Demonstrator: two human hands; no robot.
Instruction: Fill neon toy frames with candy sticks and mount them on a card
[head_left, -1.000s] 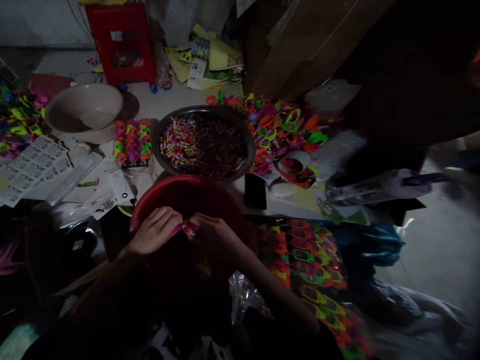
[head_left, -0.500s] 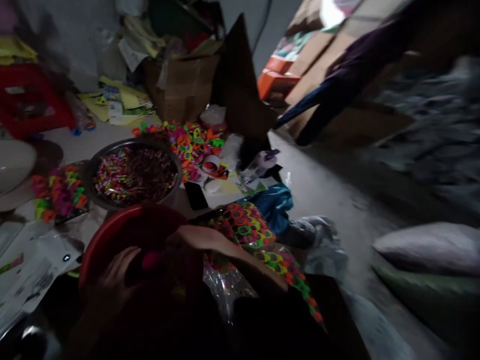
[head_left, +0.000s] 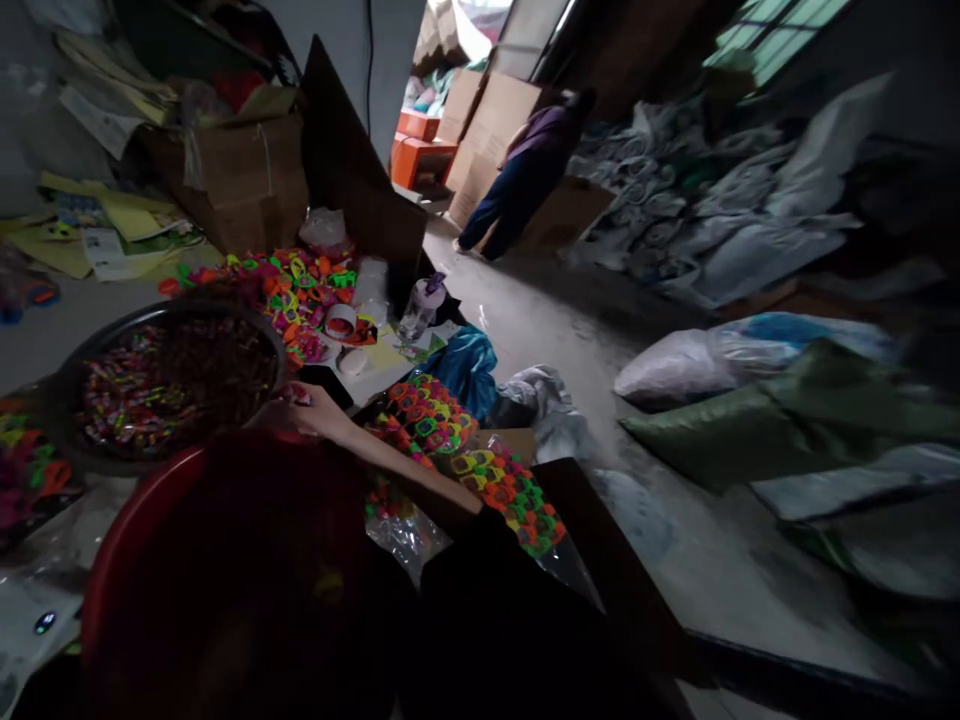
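My right hand (head_left: pixel 304 405) reaches out to the near rim of a metal bowl (head_left: pixel 112 330) full of small colourful pieces. Its fingers are curled around something small and pinkish that I cannot make out. Below the arm sits a red basin (head_left: pixel 135 510), its inside too dark to see into. My left hand is not visible. Sheets of neon ring-shaped pieces (head_left: pixel 427 420) lie just right of my forearm, some in a clear bag (head_left: pixel 517 495).
A heap of neon plastic pieces (head_left: pixel 300 285), a tape roll (head_left: pixel 341 320), a bottle (head_left: pixel 420 305) and a blue bag (head_left: pixel 465 365) lie beyond the bowl. Cardboard boxes (head_left: pixel 240 180) stand behind. Sacks (head_left: pixel 750 400) fill the right. A person (head_left: pixel 517 180) bends at the back.
The view has swung right and up. My hands, joined on a pink piece over the red basin, have parted; the right hand has reached to the metal bowl's rim and the left has dropped out of sight.
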